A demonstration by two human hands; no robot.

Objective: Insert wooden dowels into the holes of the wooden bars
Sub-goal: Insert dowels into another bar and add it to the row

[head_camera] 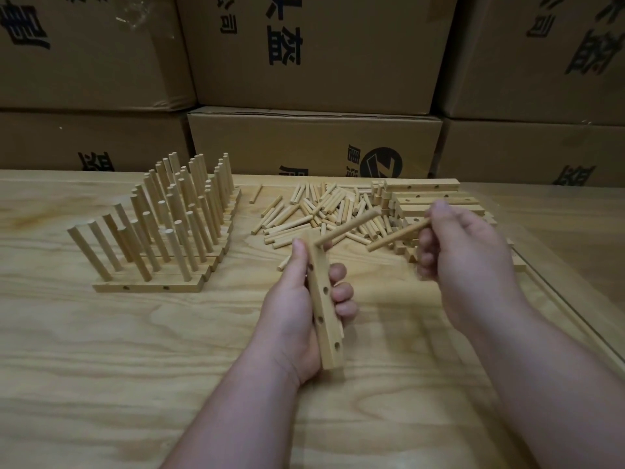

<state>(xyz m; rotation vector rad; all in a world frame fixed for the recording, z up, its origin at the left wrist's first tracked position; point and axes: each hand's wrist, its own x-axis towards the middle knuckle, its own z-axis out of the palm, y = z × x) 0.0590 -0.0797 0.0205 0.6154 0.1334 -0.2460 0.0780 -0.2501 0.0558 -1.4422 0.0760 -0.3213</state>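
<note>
My left hand [297,319] grips a wooden bar [323,309] held upright above the table, with three open holes facing right. One dowel [348,227] sticks out of the bar's top hole, slanting up to the right. My right hand [463,258] pinches a second dowel [397,235] that points left and down, a short way right of the bar. A heap of loose dowels [324,211] lies behind the hands. Stacked empty bars [429,198] lie at the back right.
Finished bars with several upright dowels [169,225] stand in rows on the left of the wooden table [135,367]. Cardboard boxes [314,140] form a wall behind the table. A glass sheet edge [568,309] runs along the right side.
</note>
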